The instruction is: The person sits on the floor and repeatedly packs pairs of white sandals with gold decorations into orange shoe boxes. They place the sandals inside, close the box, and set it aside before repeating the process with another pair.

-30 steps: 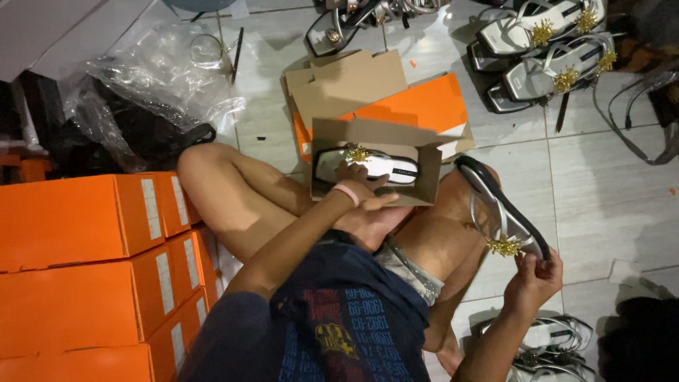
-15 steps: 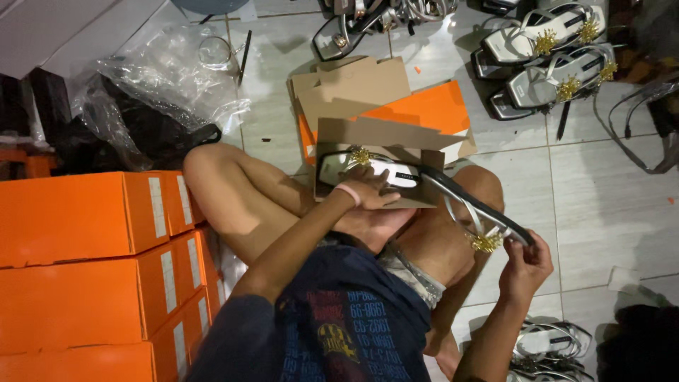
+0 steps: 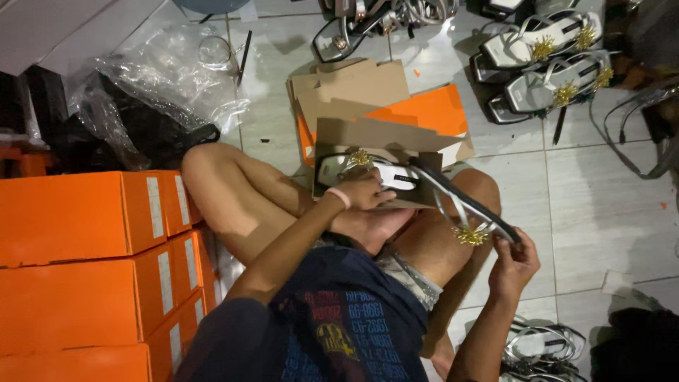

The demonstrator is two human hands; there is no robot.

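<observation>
**Inspector A:** We find the right hand (image 3: 515, 263), at the lower right of the frame, pinched on the end of a black sandal (image 3: 463, 205). The sandal slants up and left from that hand, and its far end reaches the open shoebox (image 3: 375, 138) at the middle of the frame.

**Inspector B:** Agreed. The left hand (image 3: 364, 192) rests on the near edge of that box, over a second sandal (image 3: 353, 170) lying inside. We cannot tell whether its fingers grip the sandal or only steady the box.

**Inspector A:** On handling, we judge the held sandal light, with a stiff flat sole. The thin straps are soft, and the gold ornament (image 3: 469, 235) looks fragile.

**Inspector B:** Then we advise holding it by the sole edges, not by the straps or the ornament. The glossy sole may be slippery.

**Inspector A:** We also note stacked orange boxes (image 3: 85, 262) at the left, clear plastic bags (image 3: 152, 92) at the upper left, and more sandals (image 3: 544, 67) on the tiled floor (image 3: 608, 205) at the upper right.
</observation>
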